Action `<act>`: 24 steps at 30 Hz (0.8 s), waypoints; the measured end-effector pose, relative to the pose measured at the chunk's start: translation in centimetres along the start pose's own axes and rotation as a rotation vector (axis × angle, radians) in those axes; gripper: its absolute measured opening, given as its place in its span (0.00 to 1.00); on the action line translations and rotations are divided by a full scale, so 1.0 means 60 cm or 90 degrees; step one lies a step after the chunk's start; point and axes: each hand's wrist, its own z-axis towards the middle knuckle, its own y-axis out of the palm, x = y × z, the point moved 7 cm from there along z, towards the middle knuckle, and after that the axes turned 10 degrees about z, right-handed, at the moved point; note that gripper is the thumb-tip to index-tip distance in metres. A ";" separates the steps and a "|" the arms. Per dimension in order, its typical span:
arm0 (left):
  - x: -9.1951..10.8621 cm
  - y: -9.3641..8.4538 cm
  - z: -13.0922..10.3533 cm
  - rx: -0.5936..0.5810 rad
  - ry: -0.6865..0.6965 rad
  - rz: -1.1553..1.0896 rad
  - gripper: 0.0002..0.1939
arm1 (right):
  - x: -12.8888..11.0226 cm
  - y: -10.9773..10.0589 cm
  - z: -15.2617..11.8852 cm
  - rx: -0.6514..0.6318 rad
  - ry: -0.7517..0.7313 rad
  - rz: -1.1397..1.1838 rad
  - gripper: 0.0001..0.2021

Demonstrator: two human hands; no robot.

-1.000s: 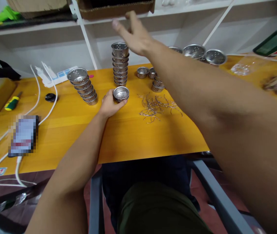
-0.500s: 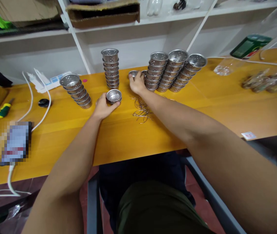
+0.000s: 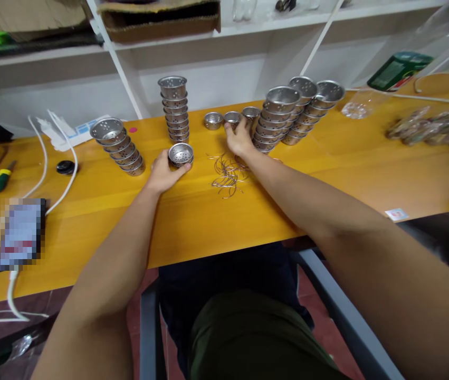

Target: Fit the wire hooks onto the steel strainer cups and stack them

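My left hand is closed around a short stack of perforated metal cups, thumb at the front, close to the table top. Farther back, my right hand has its fingers around a single low perforated metal cup, partly hiding it. Another single cup stands just left of it, and a third cup is behind my fingers. Right beside my right hand rises a tall leaning stack of cups. Bent thin wires lie in a loose heap below my right hand.
Other cup stacks stand at the back, at the left and at the right. A phone with white cables, a screwdriver and a black round cap lie left. Clear bottle and bagged items lie right.
My right hand has moved right, from the leftmost single cup to the one beside it. The nearest right-hand stack now stands farther right, uncovering the single cups. My left hand keeps its hold.
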 end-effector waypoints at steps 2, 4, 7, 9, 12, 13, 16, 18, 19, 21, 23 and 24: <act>0.000 -0.001 0.000 -0.007 -0.005 0.011 0.35 | 0.019 -0.014 -0.006 0.020 0.044 0.022 0.40; 0.000 -0.003 0.000 -0.008 -0.007 0.012 0.35 | 0.023 -0.018 -0.014 0.016 0.071 0.033 0.41; 0.001 -0.005 -0.002 -0.009 -0.003 0.012 0.35 | 0.007 -0.015 -0.018 -0.011 0.071 0.019 0.41; 0.003 -0.005 -0.004 -0.014 -0.001 0.017 0.36 | -0.007 -0.016 -0.014 -0.005 0.071 0.000 0.40; 0.007 -0.005 -0.006 -0.021 -0.003 0.027 0.36 | -0.023 -0.023 0.000 0.022 0.066 -0.033 0.38; 0.008 -0.005 -0.007 -0.021 -0.002 0.029 0.35 | -0.027 -0.027 0.007 0.036 0.062 -0.039 0.38; 0.007 -0.005 -0.007 -0.020 0.001 0.022 0.35 | -0.027 -0.034 0.028 0.055 0.080 -0.036 0.34; 0.004 -0.005 -0.006 -0.016 0.008 0.014 0.35 | -0.022 -0.032 0.041 0.035 0.122 -0.040 0.32; 0.002 -0.005 -0.005 -0.013 0.013 0.010 0.35 | -0.022 -0.030 0.046 0.020 0.138 -0.048 0.33; -0.003 -0.004 -0.004 -0.007 0.019 0.002 0.36 | -0.030 -0.025 0.050 -0.005 0.144 -0.069 0.33; -0.007 -0.002 -0.003 -0.004 0.023 -0.006 0.37 | -0.045 -0.022 0.046 -0.032 0.128 -0.098 0.33; -0.007 -0.001 -0.002 -0.002 0.024 -0.009 0.37 | -0.053 -0.021 0.040 -0.047 0.118 -0.111 0.34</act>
